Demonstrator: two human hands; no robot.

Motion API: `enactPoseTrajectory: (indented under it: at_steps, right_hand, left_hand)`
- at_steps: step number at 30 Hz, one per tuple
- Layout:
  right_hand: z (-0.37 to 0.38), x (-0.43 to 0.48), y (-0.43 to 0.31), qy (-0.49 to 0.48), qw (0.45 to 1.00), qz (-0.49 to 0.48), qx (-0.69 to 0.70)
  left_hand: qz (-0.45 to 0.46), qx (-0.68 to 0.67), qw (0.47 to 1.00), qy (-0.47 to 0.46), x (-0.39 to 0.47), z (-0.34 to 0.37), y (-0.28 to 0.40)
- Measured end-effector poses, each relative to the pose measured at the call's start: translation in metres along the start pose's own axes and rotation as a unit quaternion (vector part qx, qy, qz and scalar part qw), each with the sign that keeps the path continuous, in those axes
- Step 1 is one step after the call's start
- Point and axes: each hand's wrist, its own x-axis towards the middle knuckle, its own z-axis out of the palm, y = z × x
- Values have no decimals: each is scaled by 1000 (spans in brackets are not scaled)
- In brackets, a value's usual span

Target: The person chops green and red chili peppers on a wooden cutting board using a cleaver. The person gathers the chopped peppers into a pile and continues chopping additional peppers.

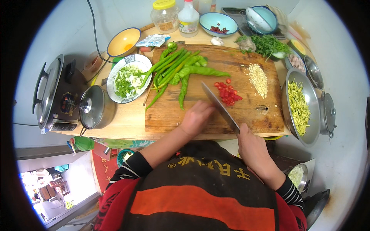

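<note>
My right hand grips a knife with a broad blade, probably a cleaver, by its handle. The blade slants up and left over the wooden cutting board. My left hand is curled low over the board, its fingertips close to the blade's left side; whether anything is under them is hidden. Right of the blade lies a small heap of chopped red chili. Long green peppers are piled at the board's upper left. Minced garlic, or something similar and pale, forms a mound on the right.
At the left stand a patterned bowl of chopped scallion, a lidded pot and a large dark cooker. A steel bowl of green shreds sits beyond the board's right edge. Behind are bottles, a jar, enamel bowls and herbs.
</note>
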Motion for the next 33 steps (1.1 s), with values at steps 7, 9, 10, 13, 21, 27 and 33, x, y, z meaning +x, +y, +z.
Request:
enactPoseTrajectory:
  at_steps: [7,9,10,13,21,27,33]
  right_hand:
    - [-22,-2,-7,-26,999,13,17]
    - [-27,-7,-10,-28,1000,8,4]
    - [-26,-7,-10,-26,1000,10,2]
    - [-11,-3,-6,-16,1000,12,7]
    - [-24,-3,-10,-36,999,17,22]
    - [-4,0,-2,-27,999,16,16]
    - [-20,3,-6,-51,997,31,44]
  left_hand:
    - [-14,6,1000,6,0,-1,1]
    - [-21,-4,1000,2,1,1,-1]
    - [-24,-10,1000,0,1,2,-1]
    - [-15,-26,1000,3,3,-1,-1]
    - [-9,2,1000,7,-2,-1,-2]
    - [-11,11,1000,3,-1,0,-1]
    - [-20,2,1000,9,-2,-4,2]
